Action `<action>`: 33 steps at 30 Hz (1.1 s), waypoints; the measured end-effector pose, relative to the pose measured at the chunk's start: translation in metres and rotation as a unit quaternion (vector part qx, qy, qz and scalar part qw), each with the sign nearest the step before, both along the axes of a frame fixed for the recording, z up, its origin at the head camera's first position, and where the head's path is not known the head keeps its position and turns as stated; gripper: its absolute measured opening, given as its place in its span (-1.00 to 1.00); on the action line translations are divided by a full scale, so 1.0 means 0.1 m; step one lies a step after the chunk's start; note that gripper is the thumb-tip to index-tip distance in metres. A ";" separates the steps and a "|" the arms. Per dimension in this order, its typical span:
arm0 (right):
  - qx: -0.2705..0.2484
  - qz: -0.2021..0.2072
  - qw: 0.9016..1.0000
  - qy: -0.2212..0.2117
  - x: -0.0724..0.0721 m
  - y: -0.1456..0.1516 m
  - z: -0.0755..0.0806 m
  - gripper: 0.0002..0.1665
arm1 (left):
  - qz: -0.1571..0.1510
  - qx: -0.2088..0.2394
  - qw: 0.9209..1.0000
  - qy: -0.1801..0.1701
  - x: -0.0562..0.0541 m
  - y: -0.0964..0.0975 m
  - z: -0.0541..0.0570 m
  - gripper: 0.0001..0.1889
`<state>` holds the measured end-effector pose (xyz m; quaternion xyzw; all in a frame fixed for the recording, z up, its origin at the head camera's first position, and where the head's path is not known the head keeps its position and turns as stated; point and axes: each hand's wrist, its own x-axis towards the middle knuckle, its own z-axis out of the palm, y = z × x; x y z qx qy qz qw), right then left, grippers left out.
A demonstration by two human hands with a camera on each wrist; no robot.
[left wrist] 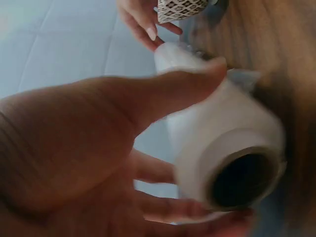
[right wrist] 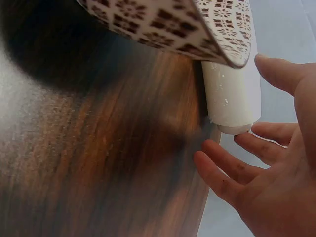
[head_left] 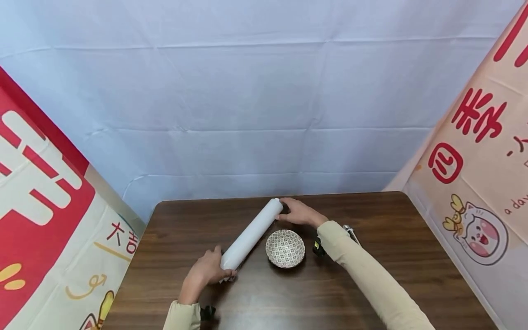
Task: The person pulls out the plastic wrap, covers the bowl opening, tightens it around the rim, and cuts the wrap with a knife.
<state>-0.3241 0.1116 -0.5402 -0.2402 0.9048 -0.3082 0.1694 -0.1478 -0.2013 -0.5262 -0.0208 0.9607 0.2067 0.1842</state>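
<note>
A white roll of plastic wrap [head_left: 251, 234] lies diagonally on the dark wooden table [head_left: 264, 302]. My left hand [head_left: 207, 268] grips its near end, with the thumb over one side and the fingers round the other. In the left wrist view the roll's hollow core [left wrist: 242, 180] faces the camera. At the far end is my right hand [head_left: 299, 212], whose fairly straight fingers [right wrist: 264, 148] touch or nearly touch the roll's end. Right of the roll stands a patterned bowl [head_left: 285, 249], beneath the right forearm's inner side.
A shiny metal object [head_left: 350, 232] lies partly hidden behind the right sleeve [head_left: 371, 279]. Pale cloth [head_left: 255, 110] hangs behind the table's far edge. Printed banners [head_left: 474, 183] flank the table on both sides.
</note>
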 end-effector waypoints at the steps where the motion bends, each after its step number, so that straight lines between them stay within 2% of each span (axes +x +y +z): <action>1: 0.002 -0.001 1.000 -0.001 0.01 0.01 0.00 -0.07 | -0.002 0.009 1.000 0.009 0.00 -0.01 -0.01 0.01; 4: -0.007 -0.011 1.000 -0.005 0.04 0.06 -0.03 -0.05 | -0.013 0.022 0.998 0.051 -0.04 0.01 -0.03 -0.01; 10: -0.025 -0.040 0.999 0.005 0.15 0.22 -0.11 -0.02 | -0.030 0.033 0.994 0.101 -0.18 0.06 -0.04 -0.07; 16: -0.028 -0.082 0.996 0.029 0.26 0.44 -0.10 -0.08 | -0.036 0.046 0.987 0.150 -0.40 0.08 -0.08 -0.13; 21: -0.029 -0.112 0.993 0.035 0.35 0.60 -0.06 -0.07 | -0.028 0.074 0.979 0.186 -0.60 0.12 -0.12 -0.20; 27: -0.024 -0.129 0.991 0.004 0.44 0.75 -0.01 0.04 | -0.001 0.110 0.973 0.204 -0.78 0.19 -0.19 -0.21; 33: -0.007 -0.127 0.991 0.031 0.53 0.86 -0.01 -0.06 | 0.021 0.154 0.970 0.188 -0.84 0.26 -0.30 -0.30</action>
